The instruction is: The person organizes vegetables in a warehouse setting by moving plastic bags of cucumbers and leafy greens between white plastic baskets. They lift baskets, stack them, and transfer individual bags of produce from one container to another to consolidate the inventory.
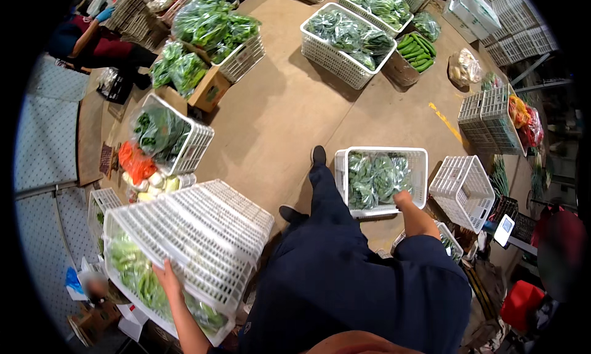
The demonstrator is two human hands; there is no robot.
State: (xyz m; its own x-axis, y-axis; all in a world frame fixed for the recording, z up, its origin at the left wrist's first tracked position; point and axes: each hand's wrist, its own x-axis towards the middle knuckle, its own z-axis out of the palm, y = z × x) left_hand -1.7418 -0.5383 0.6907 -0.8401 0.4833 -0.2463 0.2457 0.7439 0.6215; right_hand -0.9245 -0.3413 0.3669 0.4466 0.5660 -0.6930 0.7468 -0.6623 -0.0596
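Note:
My left hand (169, 280) is at the inner edge of a white plastic crate (198, 248), its fingers on the rim. Pale green leafy vegetables in clear bags (138, 271) fill that crate, partly under my forearm. My right hand (403, 201) reaches over the near rim of a second white crate (422, 169) on the floor. It is closed at the edge of a clear bag of dark leafy greens (383, 178); its fingertips are partly hidden. Several such bags lie side by side there.
An unfilled white crate (461, 192) stands right of the floor crate, near a scale display (507, 225). Ahead are a crate of bagged greens (346, 35) and a box of green cucumbers (415, 52). Bagged greens (159, 128) fill a crate at left. Another person (92, 40) works at far left.

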